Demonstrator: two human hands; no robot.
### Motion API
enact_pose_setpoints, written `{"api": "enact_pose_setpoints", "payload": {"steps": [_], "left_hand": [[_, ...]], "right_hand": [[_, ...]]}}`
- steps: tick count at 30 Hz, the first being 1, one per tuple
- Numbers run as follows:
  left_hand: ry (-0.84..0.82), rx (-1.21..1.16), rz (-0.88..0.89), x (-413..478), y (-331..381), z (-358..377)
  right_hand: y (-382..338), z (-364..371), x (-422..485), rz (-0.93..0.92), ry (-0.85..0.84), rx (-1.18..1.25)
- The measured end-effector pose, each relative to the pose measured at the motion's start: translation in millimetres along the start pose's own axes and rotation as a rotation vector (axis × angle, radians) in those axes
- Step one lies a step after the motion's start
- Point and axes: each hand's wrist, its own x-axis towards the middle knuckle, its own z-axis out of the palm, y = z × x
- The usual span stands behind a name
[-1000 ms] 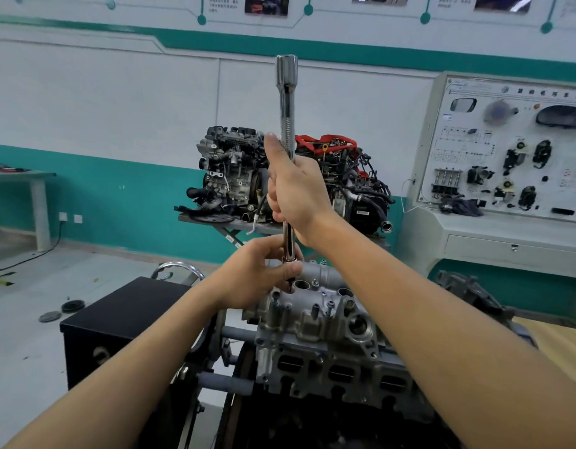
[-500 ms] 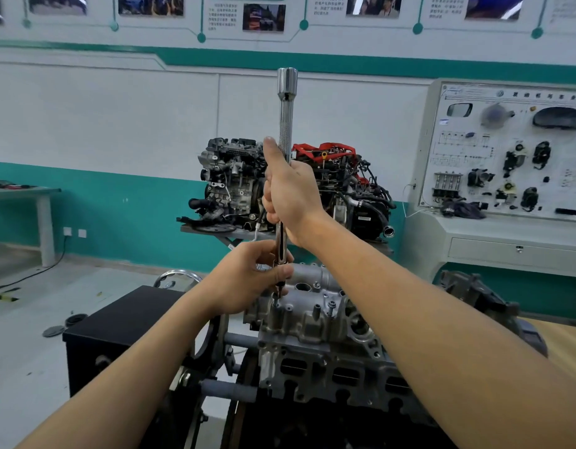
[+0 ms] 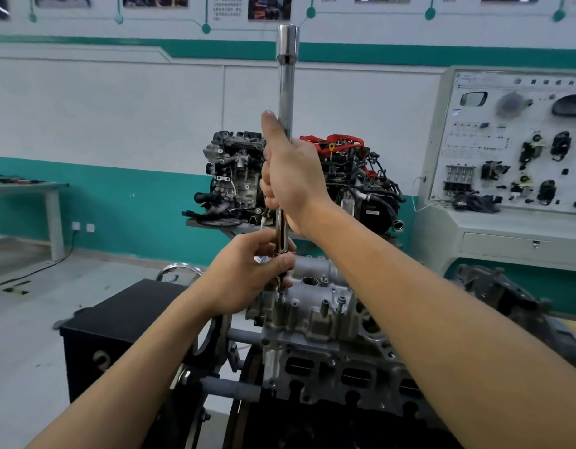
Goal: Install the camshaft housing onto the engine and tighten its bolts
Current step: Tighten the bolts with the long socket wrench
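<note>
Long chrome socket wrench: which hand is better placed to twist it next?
Probably the right hand: it wraps the long chrome socket wrench mid-shaft. The left hand only pinches its lower end, steadying the tip at a bolt on the grey metal camshaft housing.

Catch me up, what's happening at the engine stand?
A person is bolting down the housing on top of the engine, both hands on one long chrome wrench held upright. The right hand grips the shaft around mid-length. The left hand pinches its lower end, steadying the tip at a bolt on the housing's left side. A second bolt to the right stands proud, apparently not yet run down.
</note>
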Motion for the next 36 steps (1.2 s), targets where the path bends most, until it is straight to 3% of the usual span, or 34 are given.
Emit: {"api": "enact_pose_setpoints", "payload": {"steps": [14, 28, 36], "left_hand": [[0.169, 0.053, 0.044, -2, -1, 20], [0.264, 0.063, 0.032, -3, -6, 26], [0.189, 0.040, 0.110, 4, -13, 20]], "right_hand": [[8, -5, -3, -0.066, 0.023, 0.087], [23, -19, -1, -0.024, -0.091, 0.273], [55, -22, -24, -0.051, -0.038, 0.267]]}}
